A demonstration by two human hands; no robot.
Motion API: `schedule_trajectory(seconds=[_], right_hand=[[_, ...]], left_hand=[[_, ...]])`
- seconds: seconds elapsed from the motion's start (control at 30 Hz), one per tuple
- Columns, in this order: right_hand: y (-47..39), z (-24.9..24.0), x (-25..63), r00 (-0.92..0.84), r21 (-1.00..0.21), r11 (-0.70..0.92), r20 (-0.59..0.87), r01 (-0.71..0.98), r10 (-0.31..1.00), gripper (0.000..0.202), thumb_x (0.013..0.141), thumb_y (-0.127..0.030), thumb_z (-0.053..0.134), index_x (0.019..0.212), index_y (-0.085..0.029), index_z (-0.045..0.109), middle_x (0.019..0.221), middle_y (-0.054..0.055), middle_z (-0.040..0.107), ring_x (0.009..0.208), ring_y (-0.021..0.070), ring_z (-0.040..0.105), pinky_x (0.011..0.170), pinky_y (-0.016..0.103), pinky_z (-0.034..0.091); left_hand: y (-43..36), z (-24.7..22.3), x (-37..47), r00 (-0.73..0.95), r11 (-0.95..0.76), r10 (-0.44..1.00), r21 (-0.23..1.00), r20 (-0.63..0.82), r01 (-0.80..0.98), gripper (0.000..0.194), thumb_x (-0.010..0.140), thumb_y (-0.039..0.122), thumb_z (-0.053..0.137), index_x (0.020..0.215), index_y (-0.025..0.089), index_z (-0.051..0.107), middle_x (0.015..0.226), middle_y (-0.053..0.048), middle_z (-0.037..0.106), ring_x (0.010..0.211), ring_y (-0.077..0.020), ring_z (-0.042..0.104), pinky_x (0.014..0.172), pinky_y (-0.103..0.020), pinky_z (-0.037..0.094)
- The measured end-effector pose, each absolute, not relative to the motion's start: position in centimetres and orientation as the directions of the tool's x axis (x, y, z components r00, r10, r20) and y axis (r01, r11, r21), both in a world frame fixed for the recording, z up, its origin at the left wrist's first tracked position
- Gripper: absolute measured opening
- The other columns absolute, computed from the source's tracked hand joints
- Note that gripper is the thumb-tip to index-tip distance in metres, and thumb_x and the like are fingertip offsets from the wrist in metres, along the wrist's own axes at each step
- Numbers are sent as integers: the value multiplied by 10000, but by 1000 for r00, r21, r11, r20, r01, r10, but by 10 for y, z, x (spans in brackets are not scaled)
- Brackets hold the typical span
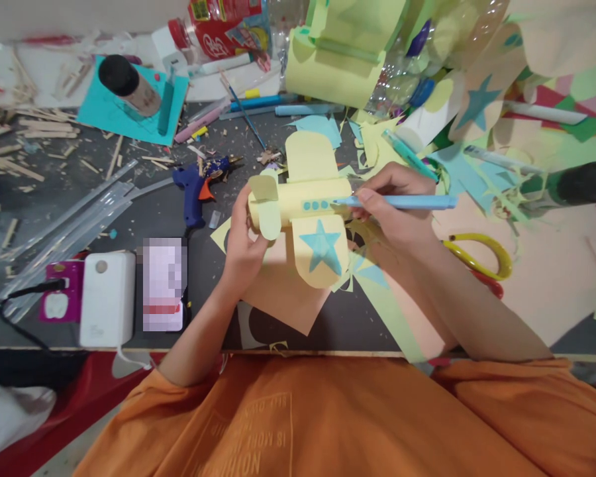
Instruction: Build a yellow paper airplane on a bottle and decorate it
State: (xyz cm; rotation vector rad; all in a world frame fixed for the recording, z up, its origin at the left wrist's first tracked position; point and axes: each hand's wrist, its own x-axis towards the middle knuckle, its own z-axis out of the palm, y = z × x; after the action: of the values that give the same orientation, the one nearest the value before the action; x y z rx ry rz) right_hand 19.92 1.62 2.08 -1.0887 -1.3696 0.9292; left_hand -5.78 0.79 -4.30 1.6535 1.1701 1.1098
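- Shirt [318,424]: orange, print partly legible, "IS MORE" + "NOTH…"; rest hard to read
- Red-labelled bottle [221,33] at back: logo too blurry to read
- White power bank [106,298]: tiny print, illegible
- L hand [243,248]: curled round one end of yellow paper plane [288,202], thumb on near side, plane held above desk [365,328] btw both hands
- R hand [390,202]: pen grip on blue marker [420,202], tip at dot row on plane's body, forearm angled in from lower R

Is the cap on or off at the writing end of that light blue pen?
Off: the pen's narrow tip shows bare against the yellow paper tube, beside the blue dots.
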Motion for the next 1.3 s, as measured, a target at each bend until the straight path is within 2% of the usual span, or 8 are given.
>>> schedule_trajectory(seconds=[0.13, 0.37, 0.53, 0.7, 1.0, 1.3], right_hand=[[17, 18, 202, 5, -957, 244, 248, 159, 969, 379, 847, -567, 750, 646, -283, 599, 607, -9, 617, 527, 155, 560, 474, 340, 449], [17, 15, 200, 9, -947, 248, 255, 204, 967, 399, 858, -618, 707, 661, -290, 596, 609, 4, 586, 541, 177, 533, 478, 360, 429], [16, 17, 200, 0, -944, 246, 252, 218, 968, 391, 874, -581, 710, 655, -282, 585, 628, 11, 584, 558, 176, 528, 508, 366, 445], [14, 20, 200, -14, -942, 239, 243, 235, 970, 380, 873, -565, 717, 657, -284, 581, 629, 12, 578, 558, 181, 516, 512, 375, 439], [13, 20, 201, -36, -945, 248, 246, 213, 969, 343, 870, -454, 760, 644, -263, 588, 642, 4, 578, 572, 163, 515, 536, 359, 433], [18, 17, 203, -47, -929, 263, 260, 260, 964, 351, 825, -468, 789, 621, -262, 591, 618, -5, 608, 562, 163, 553, 529, 348, 470]], left_hand=[[9, -40, -60, 188, -230, 965, 933, 182, 276, 746, 924, 601, 599, 1551, 330, 298, 1651, -98, 379, 1530, -313, 390, 1256, -460, 362], [8, -41, -60, 176, -208, 971, 931, 160, 301, 779, 912, 596, 620, 1565, 343, 280, 1657, -82, 362, 1561, -324, 328, 1297, -497, 274], [7, -41, -59, 167, -183, 976, 942, 139, 283, 814, 895, 575, 655, 1571, 328, 274, 1670, -92, 336, 1566, -331, 316, 1300, -496, 266], [8, -43, -58, 155, -190, 976, 940, 151, 283, 799, 892, 594, 650, 1562, 345, 293, 1654, -73, 370, 1564, -318, 322, 1304, -491, 255], [8, -46, -62, 170, -201, 973, 931, 155, 303, 792, 915, 610, 610, 1580, 350, 267, 1683, -64, 328, 1577, -309, 302, 1307, -460, 254], [8, -48, -62, 186, -230, 966, 922, 178, 311, 799, 924, 641, 573, 1587, 363, 225, 1703, -60, 297, 1574, -298, 318, 1288, -437, 310]])
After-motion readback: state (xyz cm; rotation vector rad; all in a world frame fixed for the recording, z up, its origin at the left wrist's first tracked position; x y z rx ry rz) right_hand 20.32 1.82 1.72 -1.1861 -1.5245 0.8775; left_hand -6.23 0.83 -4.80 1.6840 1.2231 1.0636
